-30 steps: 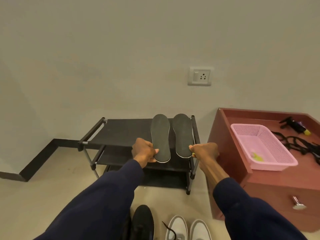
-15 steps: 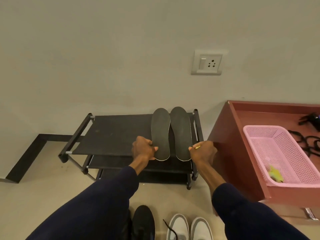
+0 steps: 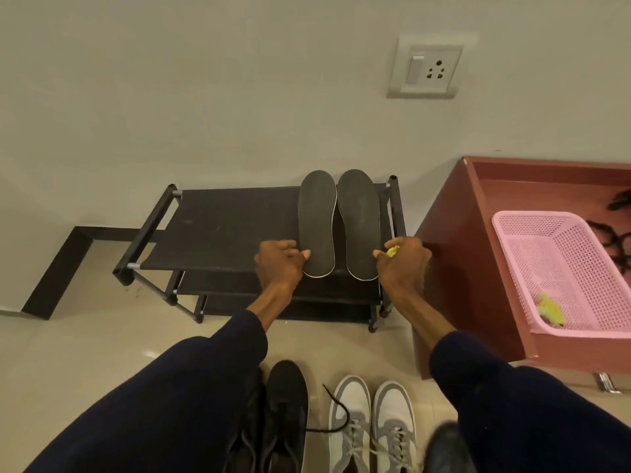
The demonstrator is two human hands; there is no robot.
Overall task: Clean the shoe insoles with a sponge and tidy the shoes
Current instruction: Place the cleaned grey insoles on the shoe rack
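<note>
Two dark insoles, the left insole (image 3: 317, 223) and the right insole (image 3: 360, 223), lie side by side on the top shelf of a low black shoe rack (image 3: 218, 230), at its right end, toes toward the wall and heels at the front edge. The rack stands on a pale tiled floor against a plain light wall that carries a white socket plate (image 3: 425, 70). Just right of the rack is a red-brown cabinet (image 3: 440, 268) with a pink basket (image 3: 560, 268) on top (a small yellow-green thing (image 3: 549, 312) lies in its near corner) and black cords (image 3: 614, 233) behind it. On the floor near the person are a black shoe (image 3: 285, 414) and a pair of grey-white sneakers (image 3: 372, 425).

The left hand (image 3: 280, 264) has its fingers curled in, and the thumb and forefinger pinch the outer edge of the left insole near the heel. The right hand (image 3: 404, 264) is closed round a yellow sponge (image 3: 392, 251), of which only a bit shows between thumb and fingers. Its thumb tip sits right at the outer edge of the right insole.

Compared with half a second ago, both hands and both insoles keep the same places on the rack. Only the view has dropped lower, so more of the shoes on the floor shows.
</note>
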